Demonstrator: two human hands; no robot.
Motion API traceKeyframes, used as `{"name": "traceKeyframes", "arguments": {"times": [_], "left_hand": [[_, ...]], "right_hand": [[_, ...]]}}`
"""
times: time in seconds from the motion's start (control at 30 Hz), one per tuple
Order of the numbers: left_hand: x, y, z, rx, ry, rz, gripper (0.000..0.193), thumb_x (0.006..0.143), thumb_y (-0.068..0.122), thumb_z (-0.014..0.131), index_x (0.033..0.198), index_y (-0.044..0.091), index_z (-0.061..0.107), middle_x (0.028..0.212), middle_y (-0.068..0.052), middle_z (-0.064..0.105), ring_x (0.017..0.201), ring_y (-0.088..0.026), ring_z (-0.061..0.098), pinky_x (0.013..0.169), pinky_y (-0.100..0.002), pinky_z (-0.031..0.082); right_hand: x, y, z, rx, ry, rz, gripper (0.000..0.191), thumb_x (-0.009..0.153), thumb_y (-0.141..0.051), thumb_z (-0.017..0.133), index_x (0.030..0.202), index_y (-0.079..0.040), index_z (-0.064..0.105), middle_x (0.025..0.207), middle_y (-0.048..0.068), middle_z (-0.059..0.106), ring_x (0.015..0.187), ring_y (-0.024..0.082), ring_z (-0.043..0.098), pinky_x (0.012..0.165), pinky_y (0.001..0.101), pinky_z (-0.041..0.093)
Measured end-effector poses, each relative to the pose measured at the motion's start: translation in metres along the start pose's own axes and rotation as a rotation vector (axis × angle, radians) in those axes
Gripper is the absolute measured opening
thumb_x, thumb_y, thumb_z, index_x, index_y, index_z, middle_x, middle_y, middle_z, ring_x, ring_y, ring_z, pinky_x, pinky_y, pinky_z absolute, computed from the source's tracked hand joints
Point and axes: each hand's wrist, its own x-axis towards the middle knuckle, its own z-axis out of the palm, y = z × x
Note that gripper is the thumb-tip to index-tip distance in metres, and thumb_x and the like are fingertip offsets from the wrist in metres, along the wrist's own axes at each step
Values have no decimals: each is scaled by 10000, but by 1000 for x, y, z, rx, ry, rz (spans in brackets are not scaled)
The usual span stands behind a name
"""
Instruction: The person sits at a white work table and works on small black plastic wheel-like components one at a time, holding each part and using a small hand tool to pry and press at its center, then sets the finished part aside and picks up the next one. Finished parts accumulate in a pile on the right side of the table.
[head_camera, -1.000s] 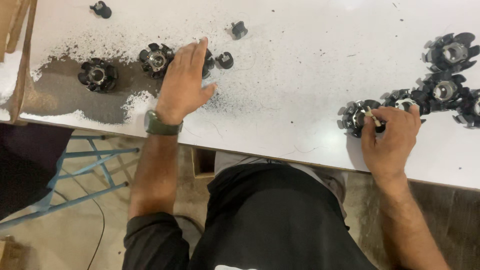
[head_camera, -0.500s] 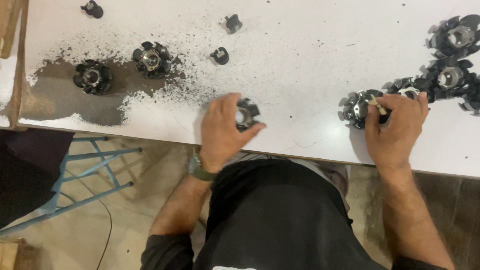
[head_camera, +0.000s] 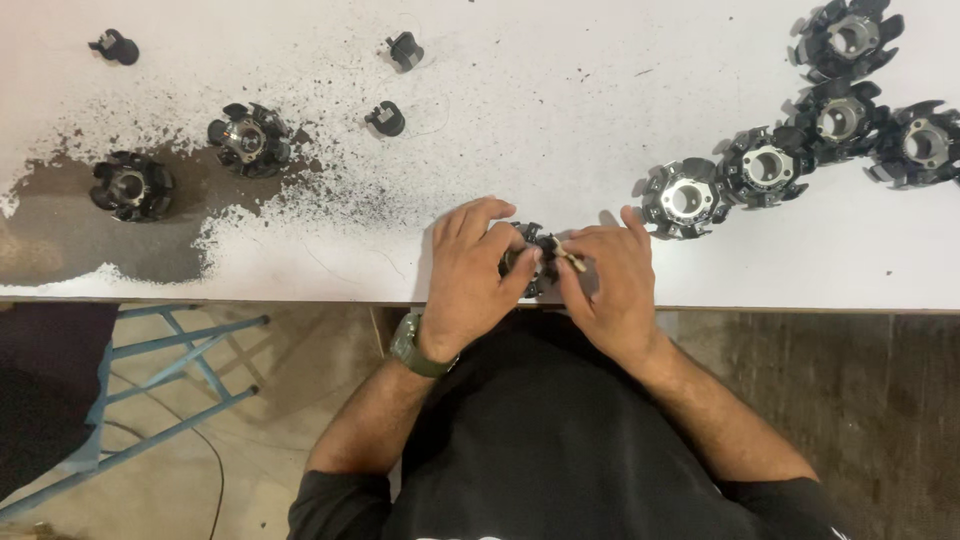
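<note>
Both hands have come together at the near edge of the white table. I see my left hand with fingers curled around a black finned part, carried in from the left. My right hand pinches a small pale piece against it. Five similar finned parts sit to the right, two more on the dark powder patch.

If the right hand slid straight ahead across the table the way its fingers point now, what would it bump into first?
Probably the black finned part it is already touching, held against the left hand. The right hand points up and slightly left; beyond that, only bare white table shows.
</note>
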Motion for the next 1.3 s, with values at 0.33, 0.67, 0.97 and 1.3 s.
{"name": "traceKeyframes", "arguments": {"times": [0.33, 0.67, 0.97, 1.3], "left_hand": [[-7, 5, -49, 23, -21, 150, 201, 886, 151, 763, 1024, 67, 643, 1319, -153, 564, 1258, -344, 555, 1046, -478, 461], [11, 10, -11, 102, -201, 150, 287, 828, 128, 785, 1068, 36, 659, 1305, -136, 570, 1139, -318, 595, 944, -464, 495], [-4, 7, -5, 30, -86, 100, 220, 838, 116, 768, 1025, 47, 677, 1263, -105, 614, 1121, -304, 599, 923, -444, 509], [-8, 8, -3, 22, -100, 68, 178, 860, 127, 792, 1010, 80, 708, 1287, -75, 619, 1182, -282, 570, 974, -454, 467]], "right_hand": [[2, -1, 0, -24, -66, 16, 279, 892, 10, 742, 1119, -56, 594, 1066, 105, 682, 1054, 286, 648, 1193, 575, 340], [-15, 0, 1, 11, -18, -30, 285, 858, 21, 721, 1100, -58, 592, 1053, 96, 679, 1105, 289, 662, 1231, 589, 328], [-16, -2, 1, -51, -39, -44, 338, 830, 18, 775, 1116, -58, 612, 1070, 105, 669, 1100, 291, 643, 1228, 574, 315], [-18, -2, 1, -89, -31, -80, 384, 824, 40, 796, 1139, -69, 605, 1060, 96, 661, 1082, 283, 639, 1226, 561, 322]]}}
